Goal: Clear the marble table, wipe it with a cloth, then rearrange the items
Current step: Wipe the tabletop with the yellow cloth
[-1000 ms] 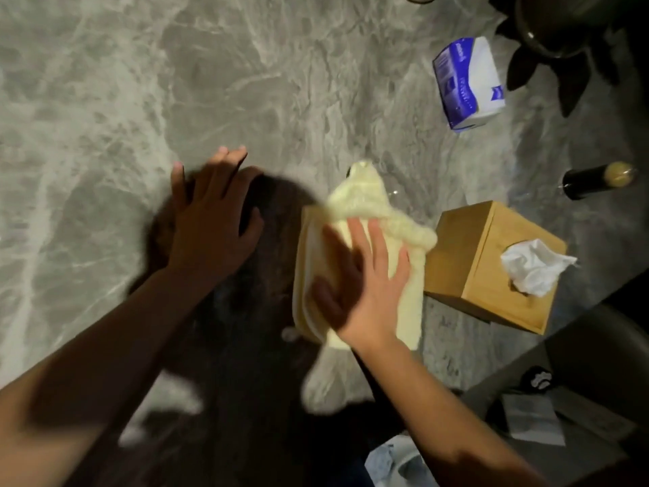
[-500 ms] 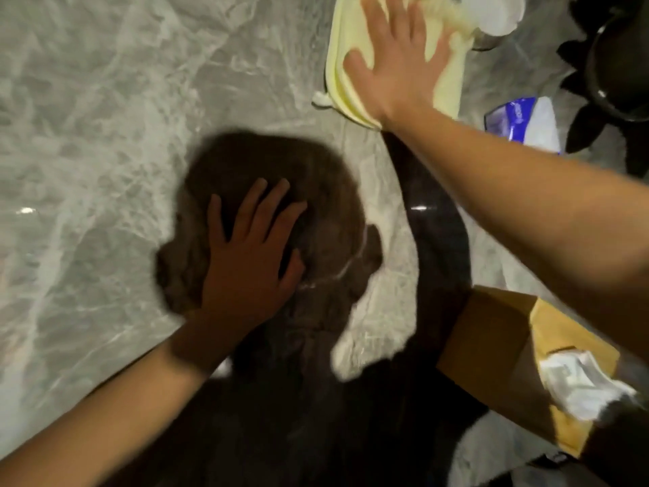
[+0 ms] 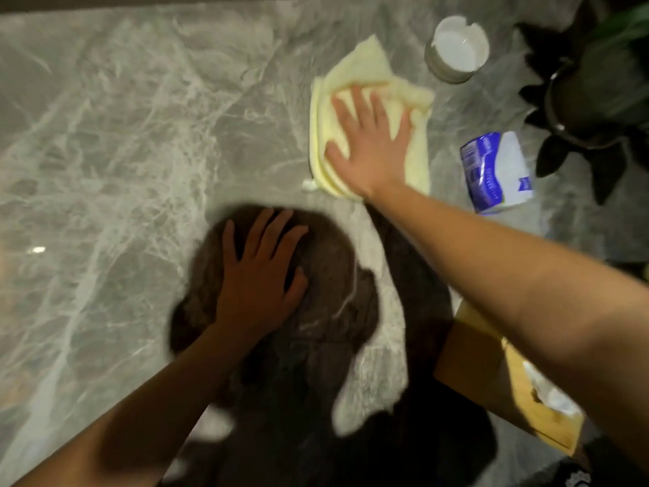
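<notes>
A folded pale yellow cloth (image 3: 365, 70) lies on the grey marble table (image 3: 123, 152), towards its far side. My right hand (image 3: 368, 138) presses flat on the cloth with straight, spread fingers, the arm stretched far forward. My left hand (image 3: 260, 275) rests flat on the bare marble nearer to me, fingers spread, inside the dark shadow of my head. Neither hand holds anything.
A white round ashtray (image 3: 456, 47) stands just beyond the cloth. A blue and white tissue pack (image 3: 495, 174) lies to the cloth's right. A dark potted plant (image 3: 593, 89) fills the far right corner. A wooden tissue box (image 3: 491, 377) sits under my right forearm.
My right hand has pushed the cloth from beside the wooden box away across the table towards the ashtray. My left hand has stayed planted on the marble.
</notes>
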### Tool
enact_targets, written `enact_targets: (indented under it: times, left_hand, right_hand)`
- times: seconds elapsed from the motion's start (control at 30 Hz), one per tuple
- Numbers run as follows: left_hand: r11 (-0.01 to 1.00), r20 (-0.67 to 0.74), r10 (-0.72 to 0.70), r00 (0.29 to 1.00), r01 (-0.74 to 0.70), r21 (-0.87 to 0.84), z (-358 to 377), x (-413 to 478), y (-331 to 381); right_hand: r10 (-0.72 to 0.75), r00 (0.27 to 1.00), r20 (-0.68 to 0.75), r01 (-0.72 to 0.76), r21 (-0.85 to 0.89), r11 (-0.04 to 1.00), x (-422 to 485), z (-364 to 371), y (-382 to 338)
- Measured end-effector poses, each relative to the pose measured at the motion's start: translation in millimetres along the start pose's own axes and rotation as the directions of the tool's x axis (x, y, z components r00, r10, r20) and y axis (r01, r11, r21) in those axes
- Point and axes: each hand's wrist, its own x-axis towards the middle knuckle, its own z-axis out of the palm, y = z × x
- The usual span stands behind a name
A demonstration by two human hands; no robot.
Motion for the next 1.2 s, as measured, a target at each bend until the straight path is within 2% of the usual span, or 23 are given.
enact_targets:
  times: [0.1, 0.17, 0.3, 0.4, 0.47, 0.57, 0.73, 0.9, 1.0, 1.1, 1.2]
  left_hand:
    - [0.999, -0.042, -0.011, 0.999, 0.009, -0.054, 0.9, -1.9, -0.6]
    - [0.984, -0.103, -0.046, 0.994, 0.027, -0.177, -0.2, -2.2, -1.4]
    - [0.862, -0.18, -0.165, 0.97, 0.053, -0.504, -8.0, -6.1, -1.2]
    - [0.781, -0.141, -0.202, 0.969, 0.072, -0.62, -18.6, -19.8, -9.1]
    - [0.795, -0.126, -0.167, 0.978, 0.058, -0.604, -24.1, -37.1, -25.1]
    - [0.897, -0.125, -0.073, 0.989, 0.011, -0.442, -29.2, -70.1, -63.0]
    - [0.968, -0.001, -0.099, 0.995, 0.096, -0.232, -43.1, -127.1, -130.6]
    - [0.945, -0.046, 0.03, 0.998, -0.044, -0.325, -60.6, -173.1, -155.2]
    - [0.939, -0.077, 0.084, 0.993, -0.105, -0.327, -66.2, -195.9, -163.6]
    - [0.943, -0.083, 0.044, 0.996, -0.069, -0.326, -68.3, -207.4, -172.3]
    - [0.95, -0.032, -0.04, 0.999, 0.028, -0.312, -70.2, -212.2, -178.2]
  right_hand:
    - [-0.016, 1.0, 0.026, 0.015, 0.002, 1.0, -47.7, 4.3, -15.4]
    - [-0.039, 0.999, 0.031, 0.038, 0.005, 0.999, -83.1, 8.1, -26.9]
    - [-0.087, 0.996, 0.021, 0.087, 0.012, 0.996, -155.8, 17.5, -49.7]
    - [-0.137, 0.988, 0.067, 0.14, -0.046, 0.989, -211.4, 22.2, -71.9]
    - [-0.182, 0.977, 0.111, 0.184, -0.01, 0.983, -248.1, 24.3, -92.1]
    - [-0.244, 0.955, 0.168, 0.238, 0.055, 0.97, -297.1, 25.2, -128.8]
    - [-0.288, 0.938, 0.194, 0.275, 0.093, 0.957, -335.8, 28.2, -184.8]
    - [-0.355, 0.925, 0.135, 0.334, 0.154, 0.93, -339.6, 30.7, -222.8]
    - [-0.405, 0.902, 0.151, 0.38, 0.17, 0.909, -338.4, 32.2, -246.6]
    - [-0.447, 0.872, 0.198, 0.425, 0.147, 0.893, -334.1, 30.5, -270.8]
    - [-0.447, 0.87, 0.209, 0.422, 0.152, 0.894, -329.7, 30.9, -288.6]
